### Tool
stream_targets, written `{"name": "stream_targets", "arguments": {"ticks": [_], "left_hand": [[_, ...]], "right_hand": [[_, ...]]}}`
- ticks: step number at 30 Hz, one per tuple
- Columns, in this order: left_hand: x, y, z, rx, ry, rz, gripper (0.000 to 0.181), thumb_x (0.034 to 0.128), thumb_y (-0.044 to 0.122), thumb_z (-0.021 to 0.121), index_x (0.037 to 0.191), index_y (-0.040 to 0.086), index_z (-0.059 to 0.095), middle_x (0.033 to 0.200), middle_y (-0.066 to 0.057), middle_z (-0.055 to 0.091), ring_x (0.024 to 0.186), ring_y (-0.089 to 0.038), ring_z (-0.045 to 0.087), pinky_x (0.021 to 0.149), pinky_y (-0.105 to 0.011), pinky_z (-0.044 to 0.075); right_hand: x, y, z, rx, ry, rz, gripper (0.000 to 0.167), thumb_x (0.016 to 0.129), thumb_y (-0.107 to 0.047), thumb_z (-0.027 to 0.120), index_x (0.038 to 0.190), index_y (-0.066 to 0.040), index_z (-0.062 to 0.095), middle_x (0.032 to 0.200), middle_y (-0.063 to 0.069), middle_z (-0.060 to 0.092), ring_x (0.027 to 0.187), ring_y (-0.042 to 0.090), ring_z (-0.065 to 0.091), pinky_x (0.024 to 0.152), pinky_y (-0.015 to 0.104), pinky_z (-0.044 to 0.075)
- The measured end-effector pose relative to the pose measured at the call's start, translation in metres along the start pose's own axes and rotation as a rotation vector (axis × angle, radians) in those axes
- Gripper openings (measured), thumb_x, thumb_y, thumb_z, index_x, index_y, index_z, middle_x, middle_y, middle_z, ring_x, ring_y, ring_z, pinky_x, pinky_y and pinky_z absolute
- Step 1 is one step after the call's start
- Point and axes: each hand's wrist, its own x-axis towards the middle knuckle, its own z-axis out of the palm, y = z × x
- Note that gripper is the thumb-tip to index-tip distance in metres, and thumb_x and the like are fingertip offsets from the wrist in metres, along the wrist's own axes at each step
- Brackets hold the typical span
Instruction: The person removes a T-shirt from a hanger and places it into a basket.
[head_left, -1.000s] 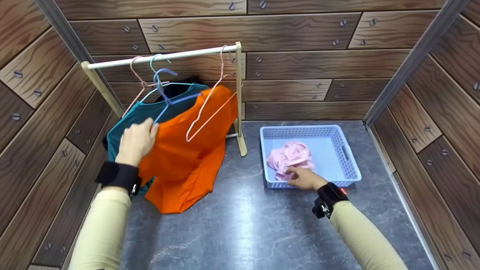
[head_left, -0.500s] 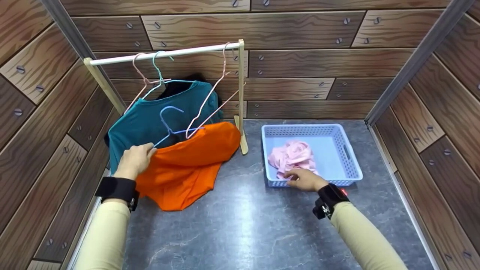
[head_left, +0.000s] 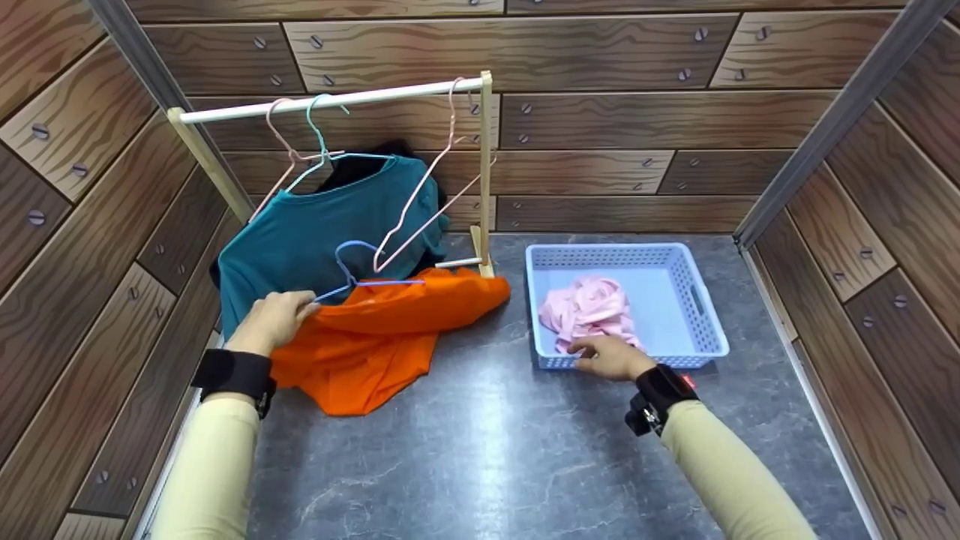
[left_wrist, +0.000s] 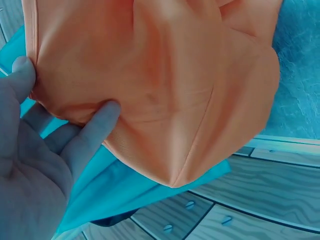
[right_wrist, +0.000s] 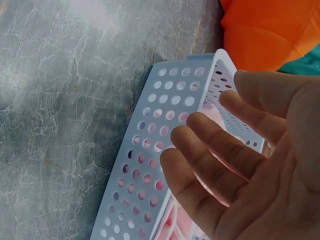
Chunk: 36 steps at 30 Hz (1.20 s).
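Note:
The left hand (head_left: pixel 274 322) grips the blue hanger (head_left: pixel 346 283) at its left end together with the orange garment (head_left: pixel 375 315), whose folds hang to the floor. In the left wrist view, the fingers of the left hand (left_wrist: pixel 55 130) are bent round the edge of the orange cloth (left_wrist: pixel 150 90). The right hand (head_left: pixel 611 358) hovers at the near rim of the blue basket (head_left: pixel 705 360), beside the pink cloth (head_left: pixel 589 307). Seen from the right wrist, the right hand (right_wrist: pixel 240 160) has relaxed, spread fingers over the basket's perforated wall (right_wrist: pixel 167 85) and holds nothing.
A rack with a white bar (head_left: pixel 375 95) stands at the back left. From it hang a teal garment (head_left: pixel 300 232) on a mint hanger (head_left: pixel 319 139), a pink hanger (head_left: pixel 281 139) and, by the right post (head_left: pixel 486 165), another pink hanger (head_left: pixel 409 202). Plank-patterned walls (head_left: pixel 600 52) surround the floor.
The blue hanger and orange garment have come down, away from the bar, and the garment's right end has sunk to the floor. The right hand has stayed by the basket.

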Motion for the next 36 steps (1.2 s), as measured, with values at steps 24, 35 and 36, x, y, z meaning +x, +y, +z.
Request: {"name": "stream_targets", "arguments": {"ticks": [24,35,36], "left_hand": [[0.028,0.077,0.028,0.146,0.075,0.304,0.022,0.0982,0.027,0.058,0.085,0.011,0.064,0.074,-0.012,0.062,0.073,-0.036,0.060,0.072,-0.050,0.052],[0.036,0.119,0.018,0.023,0.079,0.389,0.026,0.1011,0.034,0.050,0.087,0.014,0.060,0.069,-0.002,0.049,0.071,-0.027,0.056,0.068,-0.037,0.046],[0.034,0.120,0.015,0.005,0.087,0.392,0.028,0.1012,0.034,0.050,0.083,0.014,0.056,0.065,0.000,0.041,0.067,-0.025,0.053,0.065,-0.034,0.041]], "right_hand": [[0.006,-0.024,-0.001,0.010,0.303,-0.098,0.048,0.088,-0.015,0.070,0.131,0.000,0.055,0.129,0.021,0.061,0.120,0.040,0.055,0.104,0.054,0.042],[0.008,-0.057,-0.012,-0.114,0.571,-0.165,0.037,0.092,-0.026,0.067,0.127,-0.012,0.063,0.123,0.009,0.066,0.116,0.029,0.059,0.103,0.047,0.046],[0.007,-0.058,-0.015,-0.123,0.606,-0.172,0.033,0.092,-0.025,0.067,0.124,-0.013,0.066,0.119,0.008,0.068,0.113,0.029,0.061,0.101,0.046,0.047]]}}
